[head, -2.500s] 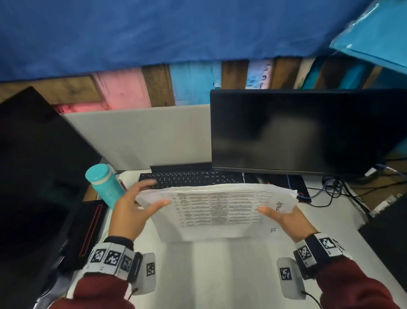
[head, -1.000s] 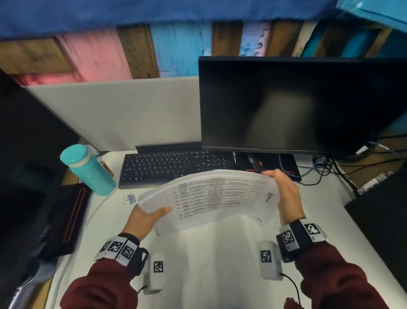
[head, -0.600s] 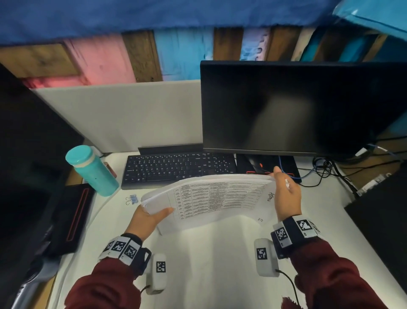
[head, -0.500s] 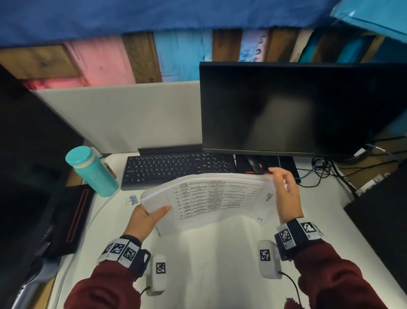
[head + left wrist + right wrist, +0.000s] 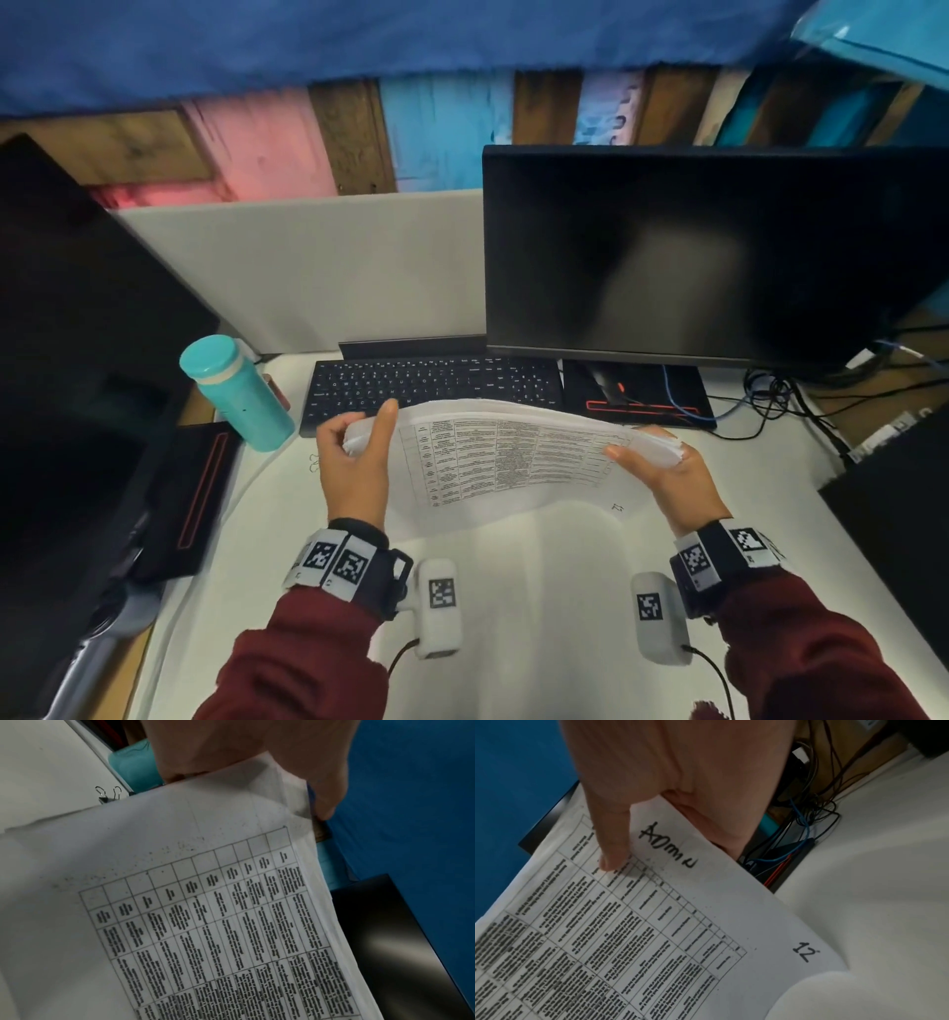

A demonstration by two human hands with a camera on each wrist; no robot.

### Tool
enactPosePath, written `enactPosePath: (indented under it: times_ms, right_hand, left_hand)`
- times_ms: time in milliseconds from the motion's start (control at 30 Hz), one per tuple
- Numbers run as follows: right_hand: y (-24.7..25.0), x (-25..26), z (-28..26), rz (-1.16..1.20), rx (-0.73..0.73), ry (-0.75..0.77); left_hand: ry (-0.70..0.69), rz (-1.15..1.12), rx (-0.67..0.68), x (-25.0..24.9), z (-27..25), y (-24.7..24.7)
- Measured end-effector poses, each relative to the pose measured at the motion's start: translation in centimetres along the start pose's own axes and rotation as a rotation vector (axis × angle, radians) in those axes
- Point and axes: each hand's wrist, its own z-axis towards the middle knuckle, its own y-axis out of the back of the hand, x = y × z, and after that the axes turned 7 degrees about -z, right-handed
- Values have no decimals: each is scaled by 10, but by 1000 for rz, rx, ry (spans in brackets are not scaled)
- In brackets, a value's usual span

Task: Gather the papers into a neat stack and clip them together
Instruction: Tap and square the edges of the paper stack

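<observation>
The papers (image 5: pixel 513 452) are held above the desk (image 5: pixel 539 591), in front of the keyboard (image 5: pixel 436 385), and bow upward in the middle. The left hand (image 5: pixel 354 462) grips their left end and the right hand (image 5: pixel 667 473) pinches the right end, thumb on top. This looks like the squaring step. Next, one hand must probably free itself to take the clip (image 5: pixel 109 796), which lies on the desk near the bottle (image 5: pixel 236 395).
</observation>
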Motion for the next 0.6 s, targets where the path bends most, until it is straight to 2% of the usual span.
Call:
enactPosePath:
  times_ms: [167, 367, 433, 500, 600]
  right_hand:
    - [1, 4, -3, 30, 9, -5]
    - [2, 10, -5, 15, 50, 0]
    - [2, 11, -6, 10, 51, 8]
    - [4, 13, -7, 19, 44, 24]
    - [6, 11, -6, 9, 46, 22]
  left_hand:
    - [26, 18, -75, 5, 8, -1]
    - [-88, 57, -40, 8, 12, 2]
    - [-118, 56, 13, 8, 13, 6]
    - [-112, 88, 147, 13, 13, 15]
    - [-27, 208, 334, 31, 18, 36]
